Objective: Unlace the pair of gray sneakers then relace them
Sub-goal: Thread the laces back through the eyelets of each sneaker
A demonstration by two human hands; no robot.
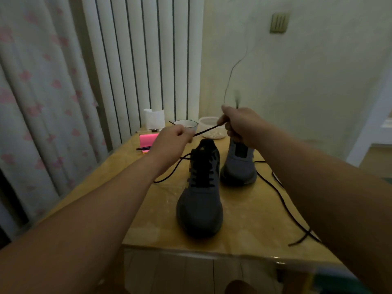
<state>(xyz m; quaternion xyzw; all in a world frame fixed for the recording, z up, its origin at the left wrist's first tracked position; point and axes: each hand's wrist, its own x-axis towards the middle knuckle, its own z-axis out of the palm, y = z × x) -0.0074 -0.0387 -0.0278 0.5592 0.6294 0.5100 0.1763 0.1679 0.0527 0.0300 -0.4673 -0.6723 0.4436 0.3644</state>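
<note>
Above near sneaker (200, 198), left hand (169, 141) pinches the lace (206, 130); right hand (239, 124) seemingly clenched round the same lace.

Gray sneakers (200, 200), black lace (206, 130)
</note>
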